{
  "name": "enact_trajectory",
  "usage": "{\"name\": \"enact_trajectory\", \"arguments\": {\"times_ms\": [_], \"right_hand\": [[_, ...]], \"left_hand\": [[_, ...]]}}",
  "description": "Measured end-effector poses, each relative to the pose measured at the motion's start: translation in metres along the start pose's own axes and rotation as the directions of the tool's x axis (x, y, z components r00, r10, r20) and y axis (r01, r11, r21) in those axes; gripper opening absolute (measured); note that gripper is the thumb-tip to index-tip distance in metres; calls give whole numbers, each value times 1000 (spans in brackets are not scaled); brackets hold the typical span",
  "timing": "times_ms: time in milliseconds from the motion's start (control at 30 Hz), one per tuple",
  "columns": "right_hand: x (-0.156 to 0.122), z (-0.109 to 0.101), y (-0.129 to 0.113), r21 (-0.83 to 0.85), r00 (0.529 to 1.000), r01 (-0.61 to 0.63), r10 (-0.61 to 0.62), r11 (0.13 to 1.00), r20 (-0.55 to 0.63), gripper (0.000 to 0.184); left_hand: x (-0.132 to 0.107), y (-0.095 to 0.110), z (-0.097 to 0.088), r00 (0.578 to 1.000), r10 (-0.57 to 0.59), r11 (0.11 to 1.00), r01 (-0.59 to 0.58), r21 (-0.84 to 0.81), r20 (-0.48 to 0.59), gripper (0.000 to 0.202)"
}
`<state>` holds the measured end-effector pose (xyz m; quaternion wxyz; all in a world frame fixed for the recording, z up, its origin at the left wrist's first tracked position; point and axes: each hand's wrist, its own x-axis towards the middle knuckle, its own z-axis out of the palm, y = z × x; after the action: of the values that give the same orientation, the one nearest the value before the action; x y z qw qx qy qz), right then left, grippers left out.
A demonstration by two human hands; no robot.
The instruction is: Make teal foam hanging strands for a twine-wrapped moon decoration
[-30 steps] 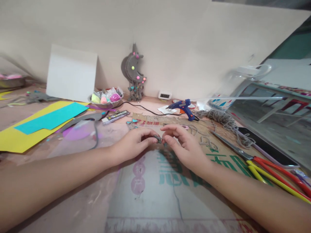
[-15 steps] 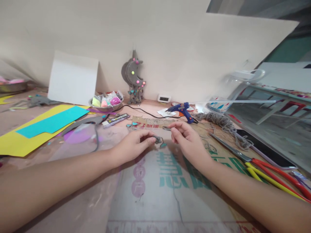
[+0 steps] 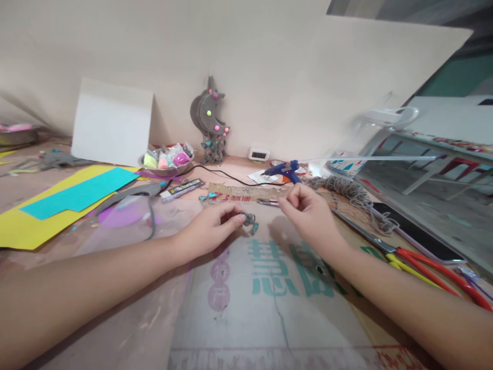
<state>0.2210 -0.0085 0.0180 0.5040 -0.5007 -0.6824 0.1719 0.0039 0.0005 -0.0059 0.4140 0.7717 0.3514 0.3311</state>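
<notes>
while the left hand (image 3: pixel 211 226) pinches a grey yarn-like bundle (image 3: pixel 248 219), likely light, soft, best gripped centrally, the right hand (image 3: pixel 308 215) curls, contents unclear.

Glue gun (image 3: pixel 284 169), lower part behind right hand (image 3: pixel 309 213); jug (image 3: pixel 373 128) blurred

I'm standing in a craft corner, whether of a home or a workshop I can't tell: along a plain wall (image 3: pixel 285 77), the bench (image 3: pixel 235 166) carries a blue glue gun (image 3: pixel 285 170), gray yarn (image 3: pixel 346 190) and long scissors (image 3: pixel 385 245) toward the right, a yellow sheet (image 3: pixel 23 234) and a turquoise sheet (image 3: pixel 80 192) at left, and a gray crescent-moon ornament (image 3: pixel 202 117) dotted with bright balls at the far side.
</notes>
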Motion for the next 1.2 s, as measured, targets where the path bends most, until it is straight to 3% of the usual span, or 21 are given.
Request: {"name": "enact_trajectory", "arguments": {"times_ms": [67, 167, 267, 367, 567, 633, 700, 767, 833, 900, 967, 1133, 1200], "right_hand": [[8, -10, 2, -91, 1000, 18, -20, 996, -24, 31], [19, -22, 9, -209, 994, 96, -84, 973, 64, 8], [24, -24, 26, -412, 949, 286, -197, 865, 246, 18], [24, -22, 44, -541, 879, 435, -209, 719, 429, 22], [21, -18, 47, -618, 849, 496, -190, 609, 494, 25], [24, -20, 46, -632, 888, 411, -130, 657, 442, 23], [30, -23, 49, -583, 951, 194, -7, 789, 308, 19], [37, -28, 53, -395, 976, -82, 153, 915, 151, 17], [43, -34, 58, -125, 967, -245, 252, 961, 46, 16], [49, -40, 62, 66, 963, -269, 269, 961, 3, 14], [54, -45, 64, 152, 966, -252, 257, 956, -15, 14], [59, -51, 54, 91, 974, -143, 156, 986, -165, 18], [53, -47, 43, 32, 984, -89, 92, 996, -153, 23]], "left_hand": [[0, 1, 1, 1000, -14, 1000, 15, 13, -11, 24], [0, 5, 0, 1000, -28, 999, 28, 32, -8, 24], [0, 9, -1, 1000, -26, 997, 27, 68, -16, 22], [0, 9, -2, 1000, -24, 997, 26, 77, -17, 22], [0, 9, -2, 999, -47, 997, 46, 61, 11, 23], [0, 9, -1, 999, -42, 997, 42, 61, 10, 23], [0, 7, -1, 999, -36, 997, 36, 61, 6, 23], [1, 5, -1, 1000, -29, 998, 29, 60, -3, 22], [1, 2, 0, 1000, -24, 998, 25, 51, -9, 23], [1, 1, 0, 1000, -24, 999, 24, 36, -8, 23], [0, 1, 0, 999, -32, 999, 32, 27, -3, 23], [0, 5, -1, 999, -54, 997, 55, 50, -5, 23], [0, 5, -1, 998, -56, 997, 57, 55, -14, 24]]}}
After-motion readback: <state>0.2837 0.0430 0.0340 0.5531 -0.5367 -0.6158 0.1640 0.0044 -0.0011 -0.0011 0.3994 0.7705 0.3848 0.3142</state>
